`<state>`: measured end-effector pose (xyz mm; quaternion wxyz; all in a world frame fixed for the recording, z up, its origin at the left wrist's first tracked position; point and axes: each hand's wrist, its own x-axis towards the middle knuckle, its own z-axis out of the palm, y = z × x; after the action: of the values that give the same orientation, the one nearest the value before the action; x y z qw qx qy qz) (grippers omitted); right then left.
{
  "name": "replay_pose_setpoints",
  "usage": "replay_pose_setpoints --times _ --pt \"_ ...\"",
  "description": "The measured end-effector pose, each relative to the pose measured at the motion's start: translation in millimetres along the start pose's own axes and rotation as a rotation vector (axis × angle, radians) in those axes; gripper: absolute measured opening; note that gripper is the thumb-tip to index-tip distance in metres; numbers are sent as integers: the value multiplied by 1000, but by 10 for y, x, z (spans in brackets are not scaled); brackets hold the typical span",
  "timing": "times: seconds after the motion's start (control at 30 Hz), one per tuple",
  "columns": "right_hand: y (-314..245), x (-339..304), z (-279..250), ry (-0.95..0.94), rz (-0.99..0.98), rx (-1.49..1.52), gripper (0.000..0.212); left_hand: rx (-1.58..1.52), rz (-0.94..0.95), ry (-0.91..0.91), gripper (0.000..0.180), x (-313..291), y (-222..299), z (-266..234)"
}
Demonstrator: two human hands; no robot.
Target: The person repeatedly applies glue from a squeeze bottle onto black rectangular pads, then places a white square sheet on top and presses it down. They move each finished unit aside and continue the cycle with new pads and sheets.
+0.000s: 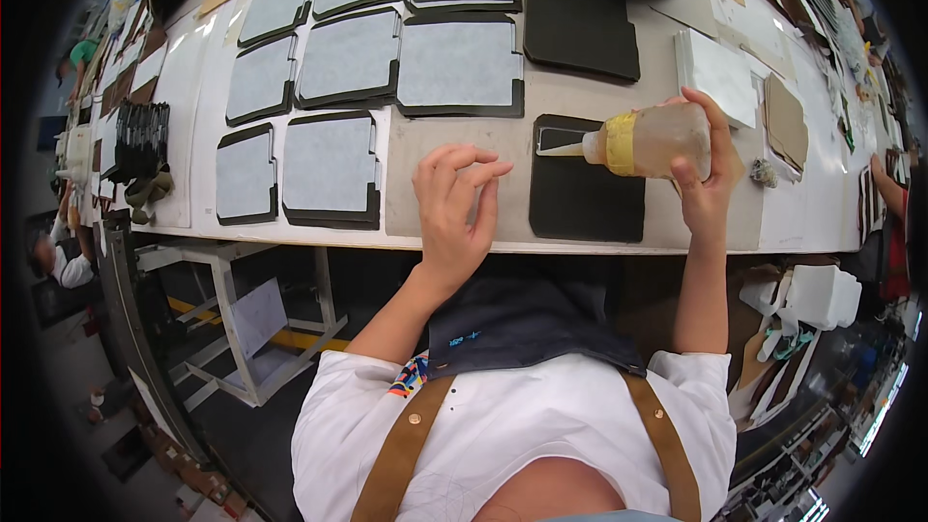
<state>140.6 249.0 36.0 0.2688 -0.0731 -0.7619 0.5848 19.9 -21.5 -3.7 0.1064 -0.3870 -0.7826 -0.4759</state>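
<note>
My right hand (708,169) is wrapped round a cloudy plastic squeeze bottle (667,142) with yellow tape near its neck. The bottle lies tilted on its side in the air, its pale nozzle pointing left. Below it is a black flat panel (587,198) near the table's front edge, with a thin line along its top border. The nozzle tip is over that panel's upper left; whether it touches cannot be seen. My left hand (457,201) hovers left of the panel, fingers loosely bent and apart, with nothing in it.
Rows of black panels with pale grey sheets (329,169) cover the left and middle of the table. Another black panel (580,29) lies farther back. To the right are a stack of white sheets (715,77) and brown pieces (786,123). A black bundle (140,140) stands far left.
</note>
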Motion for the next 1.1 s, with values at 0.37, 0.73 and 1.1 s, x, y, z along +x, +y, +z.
replay_pose_setpoints --times 0.37,0.73,1.1 --pt "-122 -205 66 -102 54 151 79 24 1 -25 26 -7 3 -12" --pt "-14 -333 -421 395 322 959 104 12 -3 -18 27 4 2 13" --pt "64 -231 -751 444 52 133 88 45 -20 -61 21 3 36 -7"
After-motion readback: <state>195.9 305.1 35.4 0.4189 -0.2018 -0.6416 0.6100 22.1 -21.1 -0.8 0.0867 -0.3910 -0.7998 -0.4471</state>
